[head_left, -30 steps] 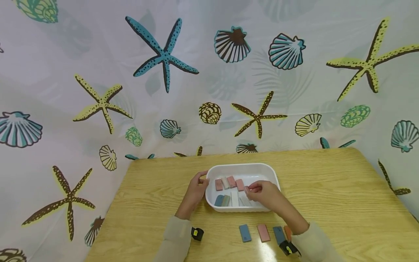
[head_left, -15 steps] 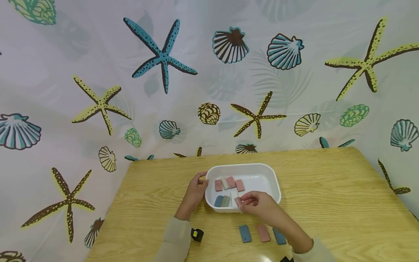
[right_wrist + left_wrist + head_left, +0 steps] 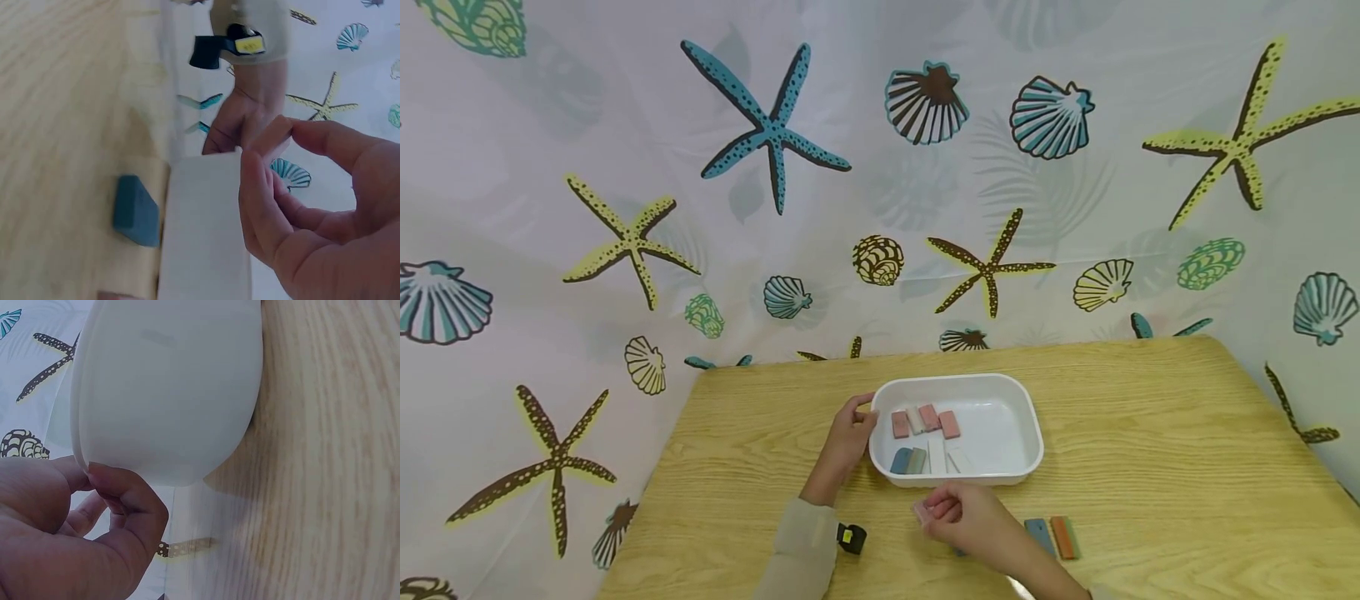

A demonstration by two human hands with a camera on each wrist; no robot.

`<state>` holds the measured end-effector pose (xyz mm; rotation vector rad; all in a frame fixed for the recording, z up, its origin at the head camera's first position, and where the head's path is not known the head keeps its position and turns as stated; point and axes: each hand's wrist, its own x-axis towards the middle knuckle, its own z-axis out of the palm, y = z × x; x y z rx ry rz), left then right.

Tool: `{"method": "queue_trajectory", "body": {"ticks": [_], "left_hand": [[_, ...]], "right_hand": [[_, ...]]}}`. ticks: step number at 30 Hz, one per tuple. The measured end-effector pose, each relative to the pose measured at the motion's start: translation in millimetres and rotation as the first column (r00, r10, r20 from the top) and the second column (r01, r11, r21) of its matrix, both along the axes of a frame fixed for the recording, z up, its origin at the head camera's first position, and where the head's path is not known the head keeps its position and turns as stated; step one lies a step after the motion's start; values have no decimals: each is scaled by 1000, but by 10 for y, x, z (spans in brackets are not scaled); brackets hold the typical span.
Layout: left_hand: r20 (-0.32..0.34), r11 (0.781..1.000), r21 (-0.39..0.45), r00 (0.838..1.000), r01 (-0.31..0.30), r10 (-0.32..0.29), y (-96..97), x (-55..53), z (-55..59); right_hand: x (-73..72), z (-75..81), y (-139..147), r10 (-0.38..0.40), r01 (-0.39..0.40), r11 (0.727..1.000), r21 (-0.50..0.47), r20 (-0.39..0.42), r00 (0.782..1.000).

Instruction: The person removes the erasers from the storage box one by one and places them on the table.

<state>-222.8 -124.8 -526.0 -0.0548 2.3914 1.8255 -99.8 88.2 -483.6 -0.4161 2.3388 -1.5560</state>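
While left hand [image 3: 852, 429] grips tub [image 3: 1003, 437], right hand [image 3: 967, 518] pinches block [image 3: 921, 512].

The held pink block [image 3: 921, 511] is partly covered by the right hand [image 3: 970, 523], one blue block [image 3: 960, 552] almost wholly; the tray [image 3: 169, 394] is cropped in the left wrist view.

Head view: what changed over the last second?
The right hand, with a pink block in its fingers, moved left and toward the person, from inside the white tray out past its near rim. Unchanged: the left hand on the tray's left rim, and the blocks lying inside.
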Motion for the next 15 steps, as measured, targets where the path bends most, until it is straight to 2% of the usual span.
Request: {"method": "queue_trajectory", "body": {"ticks": [8,15], "left_hand": [[6,1000,-2,1000,0,0,-4,-2,-5],[-4,1000,0,1000,2,-2,-2,1,-4]], "right_hand": [[44,-168,-209,-37,48,993,104,-103,994],[56,-284,-358,-85,137,960,246,-211,974]]}}
